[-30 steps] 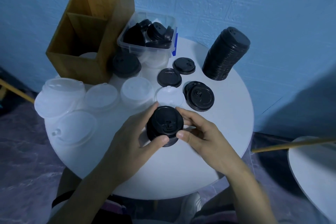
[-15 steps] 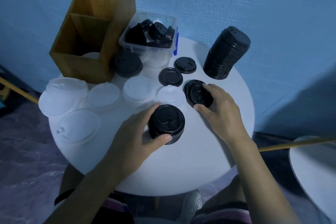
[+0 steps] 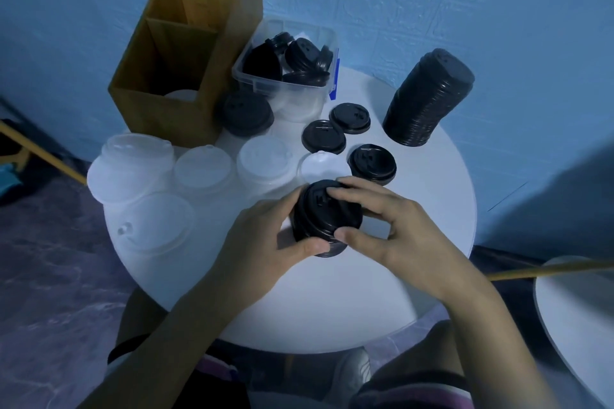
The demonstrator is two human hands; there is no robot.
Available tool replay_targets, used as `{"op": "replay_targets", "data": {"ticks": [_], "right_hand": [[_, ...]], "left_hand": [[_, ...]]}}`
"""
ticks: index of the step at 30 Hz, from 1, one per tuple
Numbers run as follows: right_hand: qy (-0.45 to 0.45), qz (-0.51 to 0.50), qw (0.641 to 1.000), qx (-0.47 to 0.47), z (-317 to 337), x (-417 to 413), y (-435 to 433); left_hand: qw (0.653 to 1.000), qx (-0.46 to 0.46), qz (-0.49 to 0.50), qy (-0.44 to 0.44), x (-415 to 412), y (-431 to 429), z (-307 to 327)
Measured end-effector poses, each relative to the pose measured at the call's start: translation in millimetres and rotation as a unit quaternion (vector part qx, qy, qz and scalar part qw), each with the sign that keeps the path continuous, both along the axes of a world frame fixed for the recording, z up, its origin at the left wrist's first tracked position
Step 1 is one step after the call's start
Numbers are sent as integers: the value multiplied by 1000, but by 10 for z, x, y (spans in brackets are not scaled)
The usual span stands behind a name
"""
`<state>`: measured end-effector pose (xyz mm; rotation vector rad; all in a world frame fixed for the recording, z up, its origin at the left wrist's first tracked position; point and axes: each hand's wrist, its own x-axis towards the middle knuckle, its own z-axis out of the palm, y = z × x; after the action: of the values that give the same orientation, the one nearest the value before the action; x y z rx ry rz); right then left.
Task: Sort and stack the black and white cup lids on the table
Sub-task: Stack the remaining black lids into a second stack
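A short stack of black lids [image 3: 324, 219] stands near the middle of the round white table [image 3: 332, 302]. My left hand [image 3: 265, 239] grips the stack's left side, thumb at its base. My right hand [image 3: 385, 226] pinches the top black lid of that stack between thumb and fingers. Single black lids lie beyond: one [image 3: 372, 163] just behind my right hand, two more [image 3: 323, 136] [image 3: 349, 117] farther back. A white lid [image 3: 324, 168] lies right behind the stack. A tall black lid stack [image 3: 428, 98] stands at the back right.
White and clear lids [image 3: 131, 169] [image 3: 202, 169] [image 3: 264, 161] [image 3: 156, 226] crowd the table's left side. A wooden divided box [image 3: 186, 53] stands at the back left, beside a clear tub [image 3: 319, 90] of black lids with another black lid [image 3: 246, 113] in front. A second table [image 3: 578, 319] is at right.
My right hand took a black lid from the pile behind and brought it back onto the stack my left hand holds. One lid is left on that spot.
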<state>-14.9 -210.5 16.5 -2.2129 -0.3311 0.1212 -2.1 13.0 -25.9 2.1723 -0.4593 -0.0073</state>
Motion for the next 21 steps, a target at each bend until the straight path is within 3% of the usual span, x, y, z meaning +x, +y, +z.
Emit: {"op": "replay_targets", "data": {"ticks": [12,21], "right_hand": [[-27,2,998,-62,19,-25,120],[14,57,995,-85,103,37,54]], "left_hand": [[1000,13,-9,0,11,1,-12],[1000,19,-4,15,15,-10,11]]}}
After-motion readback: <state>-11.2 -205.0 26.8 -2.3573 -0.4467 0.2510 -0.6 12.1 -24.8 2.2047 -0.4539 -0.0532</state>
